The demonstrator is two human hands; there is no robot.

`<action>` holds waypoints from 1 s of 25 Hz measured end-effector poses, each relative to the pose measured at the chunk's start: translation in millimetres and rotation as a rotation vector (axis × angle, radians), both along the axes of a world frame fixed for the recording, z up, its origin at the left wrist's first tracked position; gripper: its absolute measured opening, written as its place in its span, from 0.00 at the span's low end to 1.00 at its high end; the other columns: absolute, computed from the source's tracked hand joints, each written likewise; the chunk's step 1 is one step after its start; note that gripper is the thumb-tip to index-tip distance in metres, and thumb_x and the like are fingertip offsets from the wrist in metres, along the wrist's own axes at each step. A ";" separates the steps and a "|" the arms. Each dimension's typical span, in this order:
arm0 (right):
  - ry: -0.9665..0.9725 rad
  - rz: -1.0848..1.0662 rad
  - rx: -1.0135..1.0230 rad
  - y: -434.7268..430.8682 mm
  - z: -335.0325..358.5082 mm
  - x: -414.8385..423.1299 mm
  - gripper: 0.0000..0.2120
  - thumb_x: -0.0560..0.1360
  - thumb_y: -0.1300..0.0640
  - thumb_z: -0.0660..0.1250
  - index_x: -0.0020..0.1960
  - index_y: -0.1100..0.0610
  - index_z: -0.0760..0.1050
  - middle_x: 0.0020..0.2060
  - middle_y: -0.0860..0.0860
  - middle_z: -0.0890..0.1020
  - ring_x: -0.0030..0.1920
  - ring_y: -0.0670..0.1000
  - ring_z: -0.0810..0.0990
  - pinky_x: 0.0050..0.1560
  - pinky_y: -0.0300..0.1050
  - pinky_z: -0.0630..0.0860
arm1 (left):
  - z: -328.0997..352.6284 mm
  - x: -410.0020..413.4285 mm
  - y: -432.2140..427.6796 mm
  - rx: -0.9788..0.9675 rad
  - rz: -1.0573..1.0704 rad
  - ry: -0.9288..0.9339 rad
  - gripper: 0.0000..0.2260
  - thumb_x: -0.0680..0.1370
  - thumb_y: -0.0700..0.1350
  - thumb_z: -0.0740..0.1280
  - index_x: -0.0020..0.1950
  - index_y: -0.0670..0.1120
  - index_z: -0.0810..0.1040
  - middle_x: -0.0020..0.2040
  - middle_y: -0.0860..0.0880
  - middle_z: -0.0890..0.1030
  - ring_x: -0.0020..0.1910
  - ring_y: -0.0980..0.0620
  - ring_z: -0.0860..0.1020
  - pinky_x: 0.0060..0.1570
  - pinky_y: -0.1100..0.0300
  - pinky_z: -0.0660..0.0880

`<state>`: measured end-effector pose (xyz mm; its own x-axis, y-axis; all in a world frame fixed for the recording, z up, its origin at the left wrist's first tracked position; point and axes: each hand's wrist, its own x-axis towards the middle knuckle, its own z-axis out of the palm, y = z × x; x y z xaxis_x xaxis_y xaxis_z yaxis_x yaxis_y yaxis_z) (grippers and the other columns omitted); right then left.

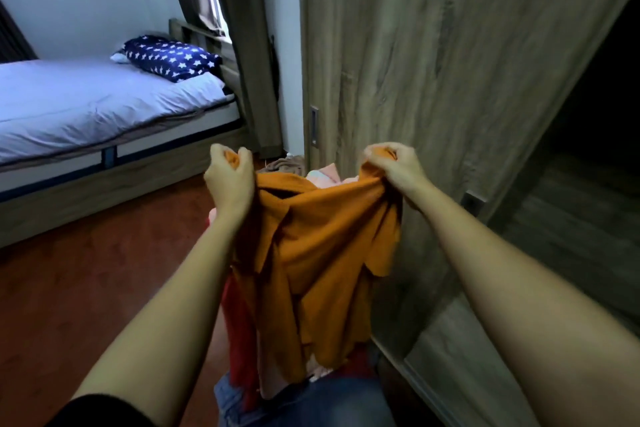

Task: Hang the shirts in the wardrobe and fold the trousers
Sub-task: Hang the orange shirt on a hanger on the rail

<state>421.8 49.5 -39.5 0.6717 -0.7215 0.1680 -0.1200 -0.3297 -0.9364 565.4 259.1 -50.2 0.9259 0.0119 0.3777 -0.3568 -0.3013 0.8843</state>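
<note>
An orange shirt (322,253) hangs in front of me, stretched between both hands. My left hand (230,180) grips one bunched top corner and my right hand (394,168) grips the other. The cloth droops down over a pile of clothes on the floor: a red garment (239,340), pink pieces (329,175) and blue jeans (311,402). The wooden wardrobe's sliding door (433,62) stands just behind the shirt, and the dark open wardrobe interior (595,149) lies to the right.
A bed (86,107) with a pale sheet and a star-patterned pillow (173,57) stands at the left. Grey curtains (249,45) hang beside the wardrobe. Reddish-brown floor (86,288) spreads between the bed and me. The wardrobe's bottom rail (415,367) runs at lower right.
</note>
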 end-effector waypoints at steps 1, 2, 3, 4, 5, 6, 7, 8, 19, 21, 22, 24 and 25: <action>-0.003 0.014 -0.102 -2.2 22.3 -32.4 0.07 0.75 0.56 0.68 0.47 0.59 0.80 0.42 0.50 0.81 0.43 0.45 0.76 0.41 0.32 0.71 | 16.6 -18.6 -0.4 -0.023 -0.025 -0.029 0.07 0.75 0.45 0.62 0.41 0.43 0.69 0.35 0.46 0.72 0.38 0.46 0.71 0.42 0.55 0.66; -0.015 0.010 -0.157 -5.9 34.6 -43.7 0.09 0.75 0.55 0.67 0.50 0.59 0.81 0.44 0.51 0.82 0.45 0.45 0.77 0.42 0.32 0.71 | 24.9 -21.0 0.0 -0.019 -0.026 -0.055 0.07 0.75 0.45 0.63 0.41 0.44 0.69 0.34 0.47 0.71 0.38 0.46 0.71 0.43 0.54 0.67; -0.055 -0.018 -0.188 -11.1 49.3 -61.1 0.10 0.75 0.54 0.67 0.51 0.59 0.80 0.45 0.51 0.82 0.46 0.45 0.77 0.44 0.31 0.71 | 33.6 -26.9 0.3 0.016 -0.039 -0.058 0.07 0.74 0.45 0.63 0.41 0.44 0.68 0.34 0.47 0.71 0.38 0.47 0.70 0.44 0.53 0.68; -0.113 -0.054 -0.207 -13.6 65.7 -86.4 0.10 0.76 0.53 0.66 0.52 0.58 0.80 0.45 0.50 0.82 0.45 0.44 0.78 0.44 0.29 0.72 | 39.2 -38.4 -1.5 0.096 -0.078 -0.054 0.07 0.74 0.46 0.64 0.42 0.44 0.68 0.36 0.46 0.72 0.39 0.46 0.70 0.44 0.53 0.68; -0.177 -0.078 -0.214 -15.0 84.3 -114.7 0.10 0.76 0.53 0.65 0.52 0.58 0.79 0.43 0.49 0.81 0.43 0.42 0.78 0.43 0.26 0.72 | 42.7 -52.7 -6.4 0.192 -0.152 -0.014 0.07 0.73 0.46 0.64 0.44 0.44 0.69 0.39 0.45 0.73 0.41 0.45 0.71 0.45 0.53 0.67; -0.235 -0.092 -0.216 -16.4 99.3 -135.2 0.09 0.77 0.53 0.65 0.51 0.57 0.79 0.42 0.47 0.80 0.41 0.38 0.77 0.43 0.25 0.72 | 44.4 -64.0 -13.5 0.309 -0.212 0.043 0.08 0.74 0.48 0.64 0.45 0.44 0.70 0.42 0.43 0.75 0.44 0.43 0.73 0.46 0.54 0.67; -0.280 -0.104 -0.236 -18.7 114.1 -154.0 0.08 0.77 0.54 0.64 0.51 0.57 0.79 0.40 0.47 0.80 0.39 0.36 0.77 0.43 0.24 0.71 | 47.4 -76.8 -25.0 0.435 -0.251 0.074 0.11 0.74 0.53 0.64 0.47 0.45 0.73 0.45 0.42 0.76 0.48 0.40 0.75 0.47 0.54 0.69; -0.316 -0.112 -0.254 -19.4 125.8 -168.9 0.07 0.77 0.55 0.64 0.50 0.57 0.78 0.39 0.46 0.79 0.37 0.34 0.77 0.42 0.24 0.71 | 48.3 -91.2 -39.4 0.522 -0.293 0.076 0.17 0.75 0.59 0.62 0.51 0.46 0.74 0.50 0.41 0.77 0.52 0.39 0.76 0.50 0.53 0.71; -0.239 -0.252 -0.497 -28.5 161.9 -277.7 0.04 0.76 0.54 0.66 0.44 0.48 0.78 0.41 0.47 0.81 0.43 0.41 0.79 0.48 0.35 0.73 | 97.6 -269.2 -170.5 -0.316 -1.218 0.053 0.06 0.80 0.44 0.60 0.46 0.48 0.75 0.41 0.48 0.77 0.42 0.52 0.78 0.41 0.57 0.77; 0.001 -0.277 -0.599 -36.4 162.4 -306.8 0.01 0.75 0.48 0.66 0.45 0.43 0.76 0.46 0.47 0.80 0.47 0.45 0.79 0.50 0.40 0.73 | 113.8 -276.3 -185.5 -0.320 -1.163 -0.020 0.07 0.80 0.48 0.61 0.45 0.48 0.75 0.40 0.46 0.78 0.41 0.47 0.79 0.40 0.50 0.77; 0.143 -0.245 -0.605 -38.8 160.9 -319.4 0.05 0.73 0.45 0.67 0.48 0.42 0.74 0.48 0.46 0.80 0.48 0.45 0.79 0.50 0.41 0.74 | 124.0 -281.6 -191.8 -0.293 -1.181 -0.092 0.08 0.79 0.49 0.63 0.44 0.46 0.76 0.38 0.47 0.78 0.38 0.49 0.78 0.38 0.51 0.76; 0.307 -0.187 -0.561 -42.2 154.6 -335.1 0.15 0.70 0.42 0.69 0.55 0.40 0.73 0.50 0.44 0.80 0.49 0.45 0.80 0.51 0.41 0.76 | 141.9 -295.3 -200.3 -0.253 -1.248 -0.174 0.08 0.78 0.49 0.65 0.43 0.46 0.77 0.36 0.49 0.79 0.35 0.53 0.77 0.34 0.56 0.74; 0.293 -0.213 -0.555 -43.8 153.0 -339.1 0.13 0.72 0.44 0.68 0.55 0.42 0.75 0.49 0.45 0.81 0.48 0.45 0.80 0.51 0.41 0.76 | 147.5 -302.8 -201.5 -0.251 -1.273 -0.173 0.07 0.77 0.50 0.65 0.44 0.47 0.77 0.37 0.49 0.79 0.36 0.53 0.78 0.34 0.57 0.74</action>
<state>82.8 5.6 113.5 0.5987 -0.7023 0.3850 -0.4598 -0.6950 -0.5528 262.6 57.6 97.3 0.2806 -0.7429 0.6078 -0.3813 0.4948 0.7809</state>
